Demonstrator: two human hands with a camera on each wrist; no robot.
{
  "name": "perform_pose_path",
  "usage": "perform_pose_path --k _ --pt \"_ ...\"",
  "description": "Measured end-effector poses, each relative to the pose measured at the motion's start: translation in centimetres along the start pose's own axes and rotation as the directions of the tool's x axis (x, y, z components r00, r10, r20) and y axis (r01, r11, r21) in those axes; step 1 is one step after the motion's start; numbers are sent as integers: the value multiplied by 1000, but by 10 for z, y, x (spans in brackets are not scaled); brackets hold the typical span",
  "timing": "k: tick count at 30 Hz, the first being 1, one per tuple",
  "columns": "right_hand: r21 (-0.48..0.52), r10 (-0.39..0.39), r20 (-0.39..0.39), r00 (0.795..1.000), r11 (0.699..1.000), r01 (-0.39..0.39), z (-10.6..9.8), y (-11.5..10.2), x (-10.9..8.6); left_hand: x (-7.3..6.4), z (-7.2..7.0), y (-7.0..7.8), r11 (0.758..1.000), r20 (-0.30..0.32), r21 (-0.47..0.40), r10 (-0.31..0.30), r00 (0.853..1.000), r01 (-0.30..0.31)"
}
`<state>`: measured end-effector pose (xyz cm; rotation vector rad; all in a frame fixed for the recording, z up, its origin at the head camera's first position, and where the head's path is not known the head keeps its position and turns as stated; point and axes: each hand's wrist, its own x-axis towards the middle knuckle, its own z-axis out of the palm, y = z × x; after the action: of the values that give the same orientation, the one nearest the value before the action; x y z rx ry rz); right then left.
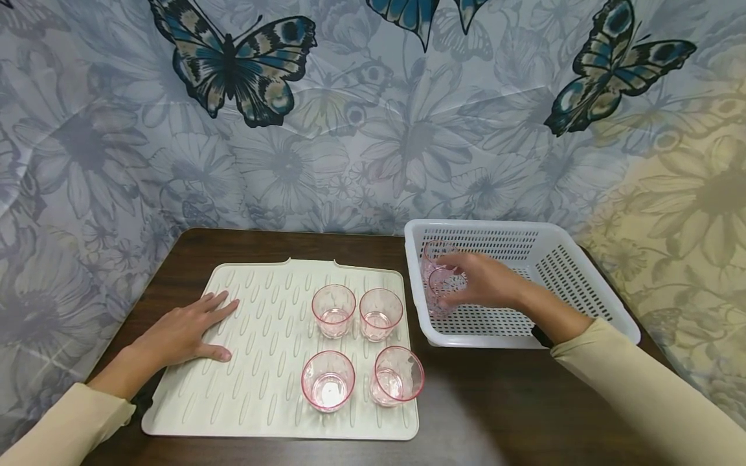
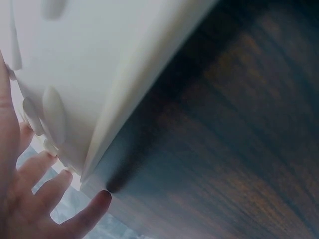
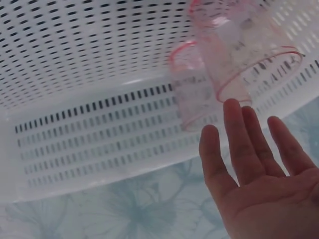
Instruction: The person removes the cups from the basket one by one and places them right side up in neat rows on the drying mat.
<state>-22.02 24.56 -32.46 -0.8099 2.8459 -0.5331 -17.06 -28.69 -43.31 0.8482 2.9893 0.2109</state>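
L hand (image 1: pixel 189 330) splayed on mat (image 1: pixel 262 388) L of basket (image 1: pixel 489 341), R hand (image 1: pixel 486 281) spread, ungripped, by bigger-looking glass (image 3: pixel 234 55) inside; off-ctr grab could knock 2nd glass (image 3: pixel 189 87).

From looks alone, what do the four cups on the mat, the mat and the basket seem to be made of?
Cups: glass or clear plastic, glossy; see-through walls and highlights fit both.
Mat: perhaps silicone or plastic, matt; its cream surface and raised ridges look moulded.
Basket: probably plastic, smooth, slightly shiny; regular slots pierce its white walls.
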Motion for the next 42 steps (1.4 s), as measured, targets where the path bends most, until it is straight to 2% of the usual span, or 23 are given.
perform_pose_path --k 11,18,32,38,42 --pt "-94 51 5 999 994 -51 -1 9 -2 0 2 -1 1000 -1 1 -4 1000 4" --pt "-112 20 40 999 994 -15 0 16 -3 0 1 0 1000 1 -5 -5 1000 5" --pt "-108 26 71 997 994 -18 -1 18 -3 0 1 0 1000 -9 -4 4 1000 -4" --pt "-84 50 42 998 995 -46 -4 15 -4 0 2 -1 1000 -7 -2 3 1000 -3" --pt "-68 46 -9 999 997 -46 -9 9 -5 0 2 -1 1000 -4 -3 0 1000 0"
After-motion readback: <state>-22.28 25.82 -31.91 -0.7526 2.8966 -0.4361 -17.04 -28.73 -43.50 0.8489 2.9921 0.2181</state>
